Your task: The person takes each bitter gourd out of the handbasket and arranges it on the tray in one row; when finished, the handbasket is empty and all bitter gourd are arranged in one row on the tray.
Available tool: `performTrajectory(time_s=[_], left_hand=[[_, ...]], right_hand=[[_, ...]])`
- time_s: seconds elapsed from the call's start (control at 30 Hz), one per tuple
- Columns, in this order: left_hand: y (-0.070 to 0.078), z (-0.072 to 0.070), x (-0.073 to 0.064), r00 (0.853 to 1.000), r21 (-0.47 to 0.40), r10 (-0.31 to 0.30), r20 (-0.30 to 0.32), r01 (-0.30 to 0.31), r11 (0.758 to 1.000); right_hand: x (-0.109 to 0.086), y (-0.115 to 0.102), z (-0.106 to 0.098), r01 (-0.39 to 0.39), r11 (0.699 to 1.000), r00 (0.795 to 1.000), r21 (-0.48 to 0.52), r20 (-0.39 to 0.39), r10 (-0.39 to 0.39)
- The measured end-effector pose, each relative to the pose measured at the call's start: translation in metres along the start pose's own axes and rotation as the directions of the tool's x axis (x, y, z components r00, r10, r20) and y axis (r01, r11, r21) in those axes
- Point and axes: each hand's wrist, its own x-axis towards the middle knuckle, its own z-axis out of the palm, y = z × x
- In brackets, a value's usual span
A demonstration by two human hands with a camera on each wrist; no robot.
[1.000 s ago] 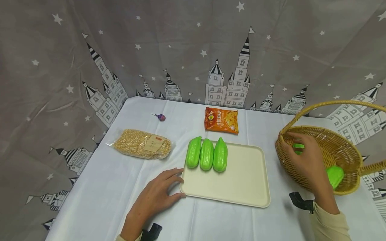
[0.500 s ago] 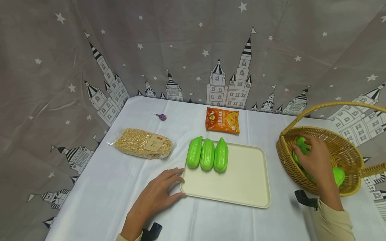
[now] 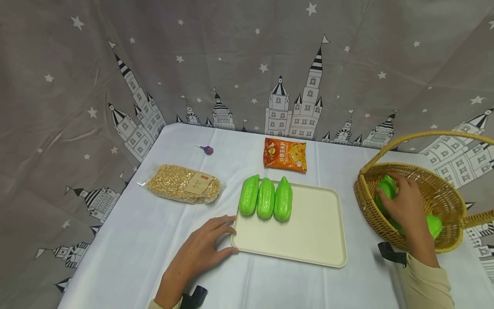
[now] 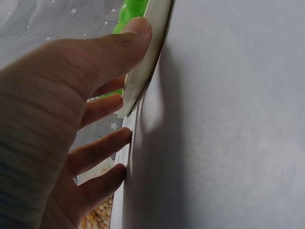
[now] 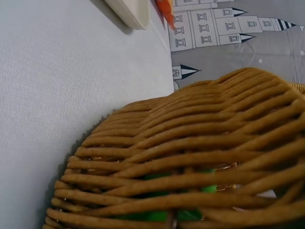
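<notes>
Three glossy green ridged gourds [image 3: 266, 198] lie side by side at the left end of a cream tray [image 3: 305, 231]. My left hand [image 3: 200, 244] is beside the tray's left edge, fingers apart; in the left wrist view the thumb rests at the tray rim [image 4: 155, 43]. Inside the wicker basket [image 3: 366, 206] at the right, my right hand [image 3: 405, 204] pinches a green gourd [image 3: 387, 186] between thumb and fingers. Another green gourd [image 3: 434, 226] lies to its right, partly behind the wrist. The basket's wall fills the right wrist view and hides the right hand there.
A tall handle [image 3: 436, 132] arches over the basket. Behind the tray lies an orange snack packet [image 3: 284, 154]. A clear bag of corn kernels [image 3: 181, 183] and a lollipop [image 3: 207, 150] are on the left of the white-covered table. A grey castle-print curtain [image 3: 216, 56] hangs behind.
My right hand has shifted right from the basket's left wall and come over the gourd, and its fingers now close around it. The left hand and tray stay put.
</notes>
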Motion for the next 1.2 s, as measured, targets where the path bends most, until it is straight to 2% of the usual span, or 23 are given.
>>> performTrajectory(time_s=[0.4, 0.63, 0.97, 1.2], left_hand=[[0.002, -0.002, 0.002, 0.999, -0.006, -0.021, 0.026, 0.021, 1.000], [0.002, -0.002, 0.002, 1.000, 0.006, -0.012, 0.013, 0.012, 1.000], [0.004, -0.001, 0.000, 1.000, 0.018, -0.003, -0.002, 0.003, 1.000], [0.003, -0.001, 0.001, 1.000, 0.015, -0.013, 0.010, 0.012, 1.000]], right_hand=[[0.001, 0.009, 0.000, -0.001, 1.000, 0.996, -0.030, 0.085, 0.003], [0.001, 0.008, -0.001, -0.004, 1.000, 0.995, -0.030, 0.103, 0.007], [-0.002, 0.004, -0.005, 0.045, 0.999, 0.999, 0.014, -0.003, -0.045], [-0.007, -0.013, -0.020, 0.078, 0.996, 0.996, 0.034, -0.049, -0.076]])
